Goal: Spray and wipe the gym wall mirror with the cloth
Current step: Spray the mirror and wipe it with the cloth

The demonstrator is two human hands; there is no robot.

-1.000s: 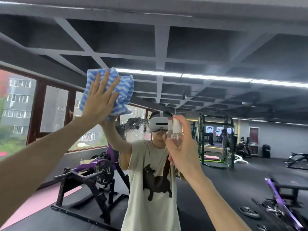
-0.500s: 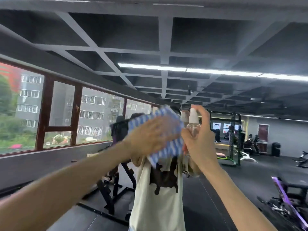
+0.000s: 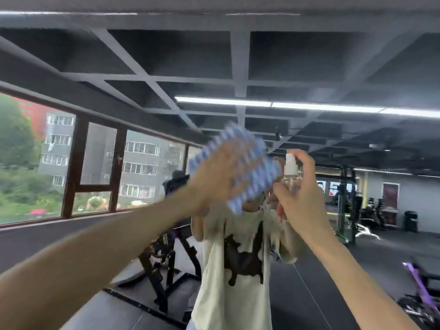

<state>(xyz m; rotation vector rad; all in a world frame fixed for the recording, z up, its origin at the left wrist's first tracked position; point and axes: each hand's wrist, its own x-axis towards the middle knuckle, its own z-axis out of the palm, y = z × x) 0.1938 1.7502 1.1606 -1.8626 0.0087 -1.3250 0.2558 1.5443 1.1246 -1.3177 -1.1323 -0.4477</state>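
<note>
Far left, reflected windows (image 3: 95,167) & a weight machine (image 3: 166,258) show in the mirror (image 3: 333,67), which fills the view; left hand (image 3: 221,172) is flat on the blue-white cloth (image 3: 264,172), fingers look stretched out over it, not curled, tho motion blur hides detail; cloth is pressed to the glass at centre, over the reflected face, just left of the bottle. Change: 1 s ago the cloth sat high up & left w/ a misty wet patch showing below it; 0.5 s ago it had swept down to centre; now it's a bit higher & smeared by speed, patch no longer visible; judgement: wipe stroke is running over the sprayed spot, so spraying here is done & rubbing dry is the step in hand. Spray bottle (image 3: 291,179): small, clear, white nozzle up; liquid level can't be told. Right hand (image 3: 300,203) grips it round the body, fingers wrapped, one fingertip by the nozzle; upright, near the glass. Far right, gym gear (image 3: 371,210).
</note>
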